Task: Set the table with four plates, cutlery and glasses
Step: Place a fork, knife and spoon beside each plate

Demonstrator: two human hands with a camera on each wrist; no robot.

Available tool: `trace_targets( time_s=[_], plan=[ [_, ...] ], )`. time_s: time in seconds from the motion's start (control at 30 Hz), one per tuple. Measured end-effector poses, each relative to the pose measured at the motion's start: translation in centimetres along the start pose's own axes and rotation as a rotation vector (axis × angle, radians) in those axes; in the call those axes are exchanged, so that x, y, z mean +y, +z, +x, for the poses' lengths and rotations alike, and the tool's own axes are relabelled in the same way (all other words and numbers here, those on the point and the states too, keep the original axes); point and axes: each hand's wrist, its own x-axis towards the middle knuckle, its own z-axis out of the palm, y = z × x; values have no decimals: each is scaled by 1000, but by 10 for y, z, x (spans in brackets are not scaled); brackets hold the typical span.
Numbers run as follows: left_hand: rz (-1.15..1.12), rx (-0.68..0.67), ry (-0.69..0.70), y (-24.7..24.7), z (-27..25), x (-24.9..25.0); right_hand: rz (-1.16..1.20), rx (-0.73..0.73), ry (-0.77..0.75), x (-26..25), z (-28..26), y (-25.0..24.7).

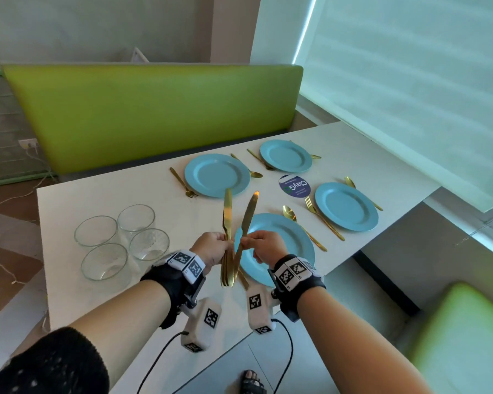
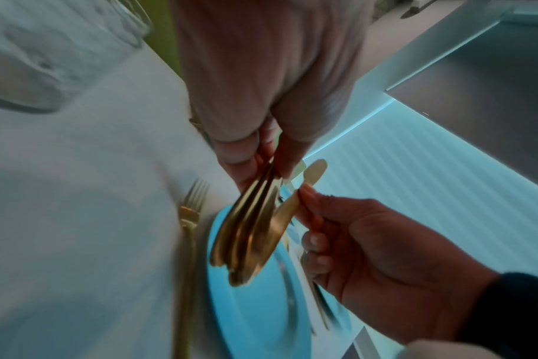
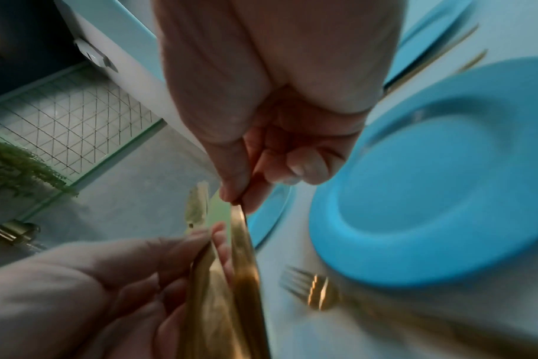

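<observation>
Gold knives bunched in left grip; right grip seemingly pinching one knife.

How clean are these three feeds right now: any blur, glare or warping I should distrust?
Head view: sharp, but wide-angle bends the table edges; bright window washes the right; glint on the right hand's knife tip. Left wrist view: heavy motion blur on the knives in the left hand and the glasses. Right wrist view: dim, blue-tinted; fork and plate smeared.
</observation>
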Motion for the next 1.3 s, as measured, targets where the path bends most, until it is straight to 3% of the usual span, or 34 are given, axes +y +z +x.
trace_targets(
  time_s=[0.23,0.53,0.87,1.3],
  plan=[
    [-61,32,-14,41,60,48,-68,103,14,3,66,-96],
    [-194,118,-71,90,139,88,-533,110,165,42,154,-198],
    [-131,214,-131,122,185,90,-765,-42,190,81,200,-211],
    [-100,256,-144,144,197,97,-856,17,161,88,206,-206]
  ],
)
